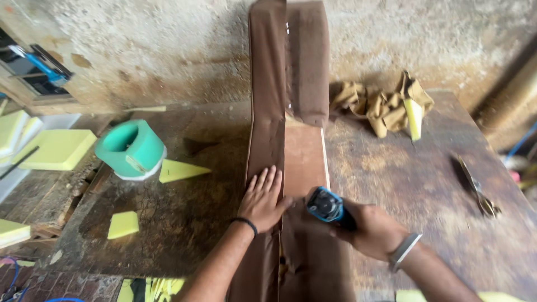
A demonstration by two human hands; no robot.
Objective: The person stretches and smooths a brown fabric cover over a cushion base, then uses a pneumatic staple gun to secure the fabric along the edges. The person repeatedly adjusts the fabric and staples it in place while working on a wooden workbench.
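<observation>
Brown fabric (267, 140) lies wrapped along a long wooden board (304, 154) that runs up the middle of a worn workbench (184, 223) toward the rough wall. The left hand (262, 200) is spread flat, fingers together, pressing the fabric's left flap down beside the bare strip of board. The right hand (372, 229) is closed around a blue and black power tool (326, 206), likely a staple gun, whose nose sits at the fabric edge right next to the left hand's fingertips. That closeness looks like the main risk: if the tool fires or skids sideways, the fingers pinning the cloth are in its path. The fabric could also creep or pucker if the flat palm eases off, leaving a crooked seam along the board. Whether the tool's nose is squarely seated cannot be told from this angle. A green roll (131, 148) stands to the left on the bench, with a yellow foam wedge (180, 170) just beside it and a smaller foam scrap (123, 224) nearer the front edge. A crumpled tan cloth (380, 106) lies near the wall at right, and scissors (476, 187) rest well apart on the right side of the bench, clear of both hands.
</observation>
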